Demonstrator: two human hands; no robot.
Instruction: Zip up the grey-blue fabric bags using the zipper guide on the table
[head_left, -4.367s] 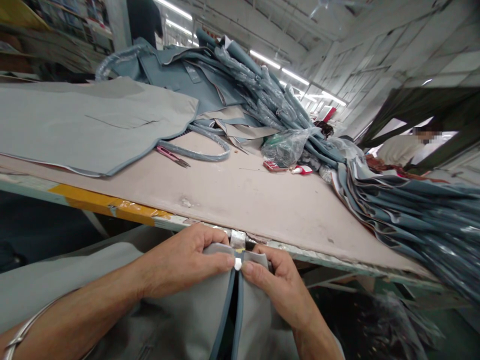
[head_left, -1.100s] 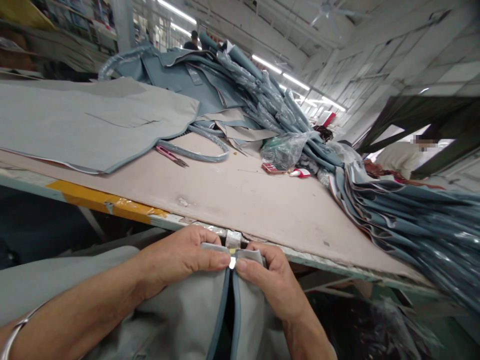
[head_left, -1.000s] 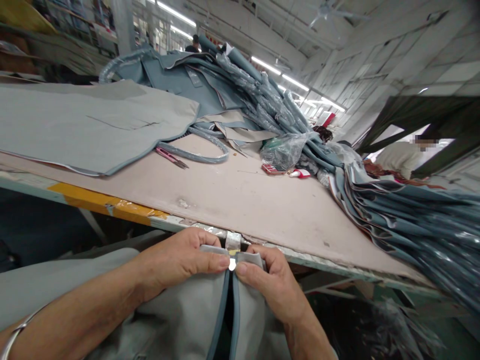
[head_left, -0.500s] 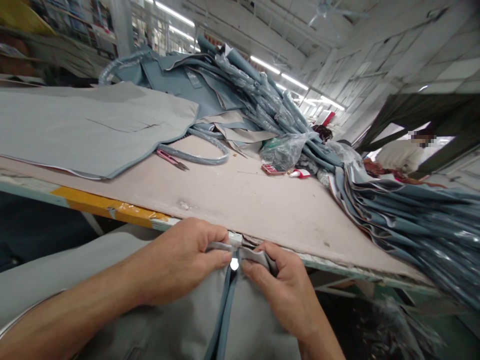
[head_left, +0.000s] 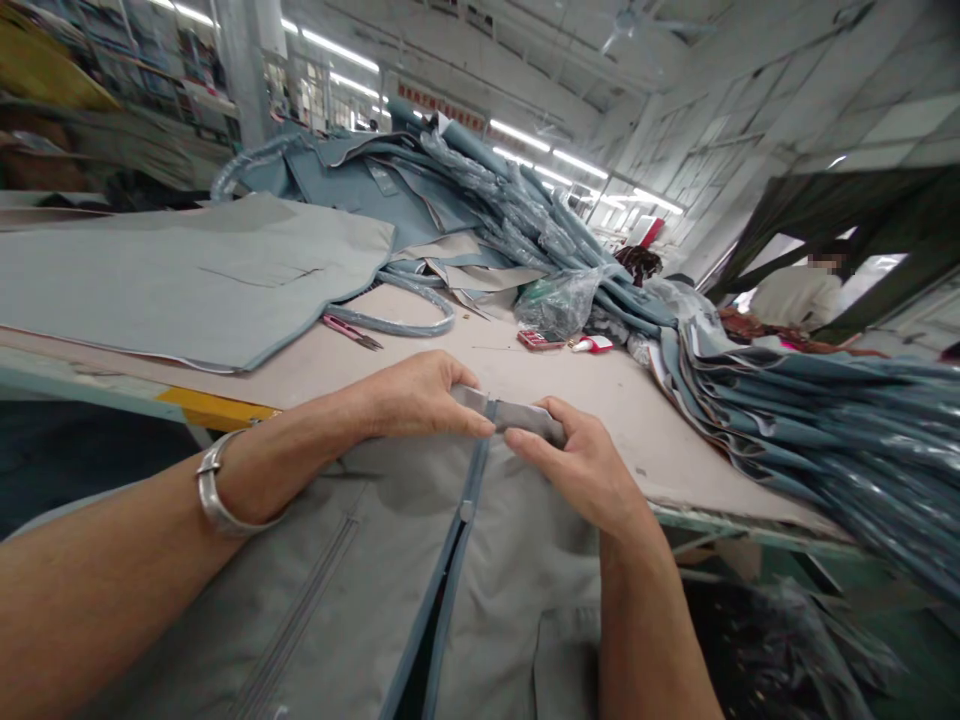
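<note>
A grey fabric piece (head_left: 525,560) with blue-edged front openings hangs over the table's near edge toward me. My left hand (head_left: 424,395) pinches its top edge just left of the blue seam. On the right of that seam, my right hand (head_left: 581,455) grips the same folded edge between thumb and fingers. A small round pale fastener (head_left: 466,511) sits on the blue edging below my hands. Beneath it the two blue edges spread apart. Above the fastener they lie together.
On the table (head_left: 592,400) lie pink-handled snips (head_left: 351,332), a red box (head_left: 540,341), a red-and-white bottle (head_left: 592,345) and a grey panel (head_left: 150,270). Plastic-wrapped blue-grey pieces (head_left: 825,430) pile along the back and right. A person (head_left: 799,290) is at the far right.
Both hands have moved up and away from me with the fabric edge, now over the tabletop. The fastener sits farther below my fingers, and more of the fabric shows.
</note>
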